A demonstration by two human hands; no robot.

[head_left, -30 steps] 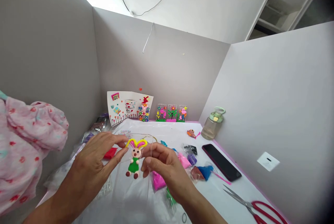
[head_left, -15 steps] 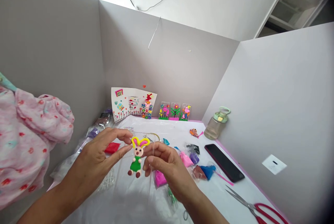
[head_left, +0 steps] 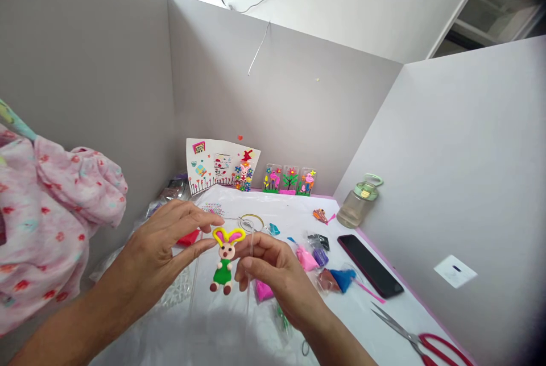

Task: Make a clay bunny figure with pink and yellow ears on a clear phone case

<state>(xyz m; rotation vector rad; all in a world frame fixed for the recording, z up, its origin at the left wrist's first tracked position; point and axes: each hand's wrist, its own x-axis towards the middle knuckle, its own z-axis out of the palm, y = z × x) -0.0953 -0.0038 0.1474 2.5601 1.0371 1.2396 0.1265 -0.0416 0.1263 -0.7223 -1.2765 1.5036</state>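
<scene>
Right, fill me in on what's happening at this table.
A person's right hand grips a see-through sheet at its right edge, and a toy rabbit in green shows against it. The left hand has thumb and forefinger at one yellow-edged ear; I can't tell whether they touch it. On the table, a phone and scissors lie to the right.
</scene>
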